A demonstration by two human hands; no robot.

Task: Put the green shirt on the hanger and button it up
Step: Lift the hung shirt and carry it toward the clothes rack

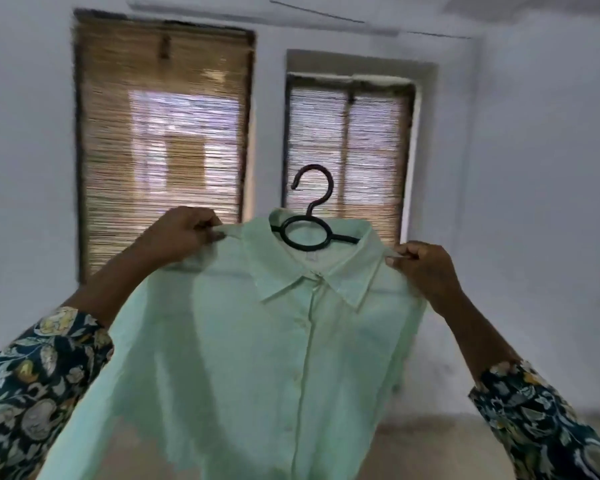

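The single head-worn view looks forward, close on the held-up shirt (274,341), facing a wall with blinds (160,140) at 11 and 12 o'clock.

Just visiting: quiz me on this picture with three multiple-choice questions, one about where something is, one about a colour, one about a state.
1. Where is the hanger?
A. Inside the shirt's collar, hook sticking up
B. Lying on the floor
C. Hooked on a window blind

2. What colour is the hanger?
A. White
B. Black
C. Red

3. How is the green shirt front?
A. Wide open
B. Closed along the button line
C. Turned inside out

Answers:
1. A, its ring sits in the neck opening.
2. B, it shows dark against the blind.
3. B, the placket runs shut below the collar, while the left hand and right hand pinch the shoulders.
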